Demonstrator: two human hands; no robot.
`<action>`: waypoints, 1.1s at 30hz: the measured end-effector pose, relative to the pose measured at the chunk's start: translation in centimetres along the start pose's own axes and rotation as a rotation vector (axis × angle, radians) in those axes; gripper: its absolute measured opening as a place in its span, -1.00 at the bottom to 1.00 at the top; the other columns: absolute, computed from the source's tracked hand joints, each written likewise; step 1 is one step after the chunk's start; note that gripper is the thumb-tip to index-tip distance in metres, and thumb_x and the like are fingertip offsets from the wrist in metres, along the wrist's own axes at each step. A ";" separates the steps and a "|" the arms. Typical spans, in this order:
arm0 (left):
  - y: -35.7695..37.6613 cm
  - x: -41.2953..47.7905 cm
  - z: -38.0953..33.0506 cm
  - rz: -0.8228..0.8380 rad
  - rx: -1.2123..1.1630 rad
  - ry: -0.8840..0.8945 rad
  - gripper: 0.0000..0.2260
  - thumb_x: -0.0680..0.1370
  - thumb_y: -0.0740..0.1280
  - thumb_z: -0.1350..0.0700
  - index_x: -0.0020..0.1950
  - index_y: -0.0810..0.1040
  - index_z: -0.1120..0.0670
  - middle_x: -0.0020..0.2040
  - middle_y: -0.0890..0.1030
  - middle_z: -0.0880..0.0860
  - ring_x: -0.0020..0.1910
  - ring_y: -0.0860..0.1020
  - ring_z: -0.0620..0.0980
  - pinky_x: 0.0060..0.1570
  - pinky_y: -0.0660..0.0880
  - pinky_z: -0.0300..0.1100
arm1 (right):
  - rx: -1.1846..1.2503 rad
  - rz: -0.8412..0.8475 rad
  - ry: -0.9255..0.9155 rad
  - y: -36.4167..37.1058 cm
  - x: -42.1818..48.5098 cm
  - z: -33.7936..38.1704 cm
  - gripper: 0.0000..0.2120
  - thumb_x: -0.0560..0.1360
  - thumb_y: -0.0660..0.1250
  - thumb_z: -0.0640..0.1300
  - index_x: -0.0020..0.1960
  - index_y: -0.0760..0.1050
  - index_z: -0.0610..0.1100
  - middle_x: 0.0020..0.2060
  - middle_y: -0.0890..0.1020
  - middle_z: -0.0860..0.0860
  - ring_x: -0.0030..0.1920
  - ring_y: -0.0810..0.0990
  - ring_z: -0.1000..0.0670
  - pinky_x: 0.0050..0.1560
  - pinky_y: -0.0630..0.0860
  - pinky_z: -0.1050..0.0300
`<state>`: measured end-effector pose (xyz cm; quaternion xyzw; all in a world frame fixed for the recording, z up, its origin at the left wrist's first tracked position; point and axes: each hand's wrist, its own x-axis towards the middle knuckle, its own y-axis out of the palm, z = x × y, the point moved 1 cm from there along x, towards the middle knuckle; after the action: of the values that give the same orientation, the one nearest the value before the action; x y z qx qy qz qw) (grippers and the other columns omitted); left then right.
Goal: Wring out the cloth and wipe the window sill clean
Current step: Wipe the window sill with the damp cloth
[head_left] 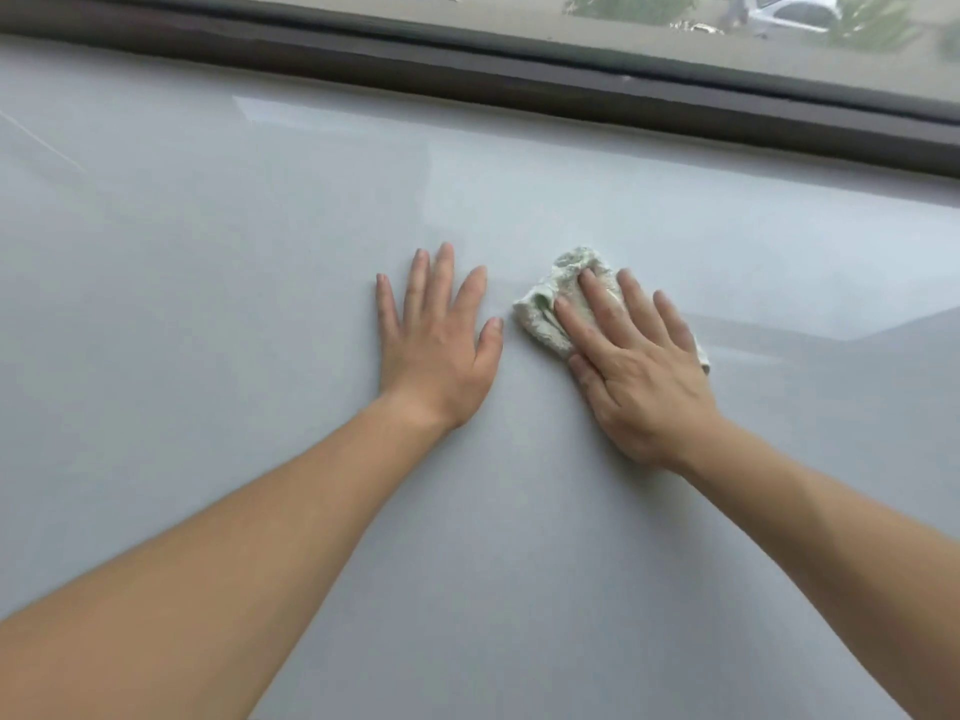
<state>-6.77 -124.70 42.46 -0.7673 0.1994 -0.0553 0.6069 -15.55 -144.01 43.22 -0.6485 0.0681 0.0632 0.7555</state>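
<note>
Two bare forearms rise from the bottom corners of the frame toward its centre; the left hand (436, 345) lies flat on the window sill (208, 226), fingers straight and spread, holding nothing; just right of it, apart by a narrow strip of sill, the right hand (639, 376) presses flat on the cloth (540, 324), fingers straight, not curled round it. The bunched cloth sits under those fingers and pokes out past them toward upper left; a corner shows at the hand's right edge, so its long axis seems to slant upper left to lower right. Beyond, bare glossy sill runs up to the dark window frame (467, 75); the next stroke probably goes that way, driven by the right hand alone.
</note>
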 end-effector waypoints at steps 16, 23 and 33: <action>0.7 0.5 -0.2 -0.007 0.129 0.007 -0.40 0.60 -0.08 -0.21 0.63 -0.01 -0.08 0.65 -0.10 0.09 0.61 -0.19 0.09 0.50 -0.17 0.29 | 0.011 -0.057 0.030 -2.6 12.6 -2.1 -0.50 0.67 -0.12 0.19 0.60 0.01 0.20 0.62 -0.02 0.11 0.61 -0.10 -0.09 0.56 -0.16 -0.14; 0.8 0.4 -0.2 0.007 0.136 0.021 -0.40 0.60 -0.10 -0.21 0.63 -0.02 -0.07 0.64 -0.11 0.09 0.61 -0.19 0.09 0.51 -0.16 0.29 | 0.098 -0.096 0.392 -4.1 9.9 -12.0 -0.51 0.68 -0.12 0.18 0.60 0.00 0.21 0.62 -0.05 0.13 0.61 -0.11 -0.06 0.55 -0.14 -0.07; 0.8 0.3 -0.3 0.015 0.132 0.015 -0.39 0.59 -0.13 -0.23 0.63 -0.05 -0.09 0.64 -0.14 0.06 0.60 -0.23 0.07 0.51 -0.19 0.27 | 0.108 -0.072 0.425 -3.8 5.4 -14.3 -0.52 0.67 -0.12 0.19 0.58 -0.01 0.26 0.62 -0.05 0.15 0.61 -0.08 -0.06 0.54 -0.09 -0.09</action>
<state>-6.79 -125.22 41.76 -0.7236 0.2054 -0.0695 0.6552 -9.79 -158.67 43.79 -0.6079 0.2060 -0.1055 0.7595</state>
